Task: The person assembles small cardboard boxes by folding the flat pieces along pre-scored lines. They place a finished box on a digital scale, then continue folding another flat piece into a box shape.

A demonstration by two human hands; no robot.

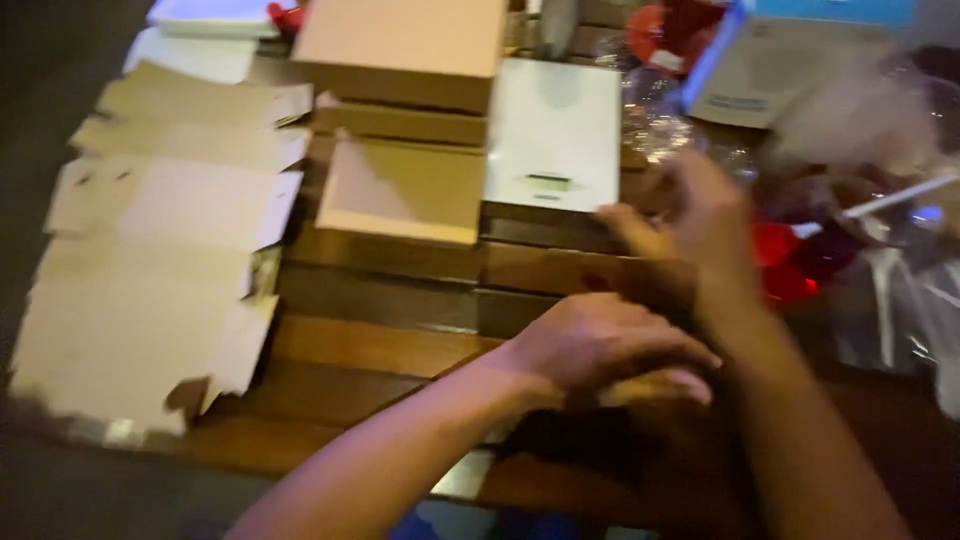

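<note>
A dark brown flat piece (640, 285), blurred and hard to name, perhaps a folded box panel, lies under and between both hands near the front edge of the slatted wooden table (380, 345). The left hand (600, 345) lies flat across it, fingers (680, 355) stretched out and close together, pressing down rather than gripping, seemingly to keep it from sliding. Just beyond those fingertips the right hand (700, 215) stands raised, fingers loosely curled; whether it pinches the piece's far edge I cannot tell through the blur. Left of the fingers the slats are bare as far as the row of flattened cardboard blanks (160, 290) along the table's left edge. Beyond the fingers sit a white flat box (555, 130) and stacked tan boxes (405, 120). To the right, clear plastic wrapping (880, 250) and red items (790, 260) crowd close.
</note>
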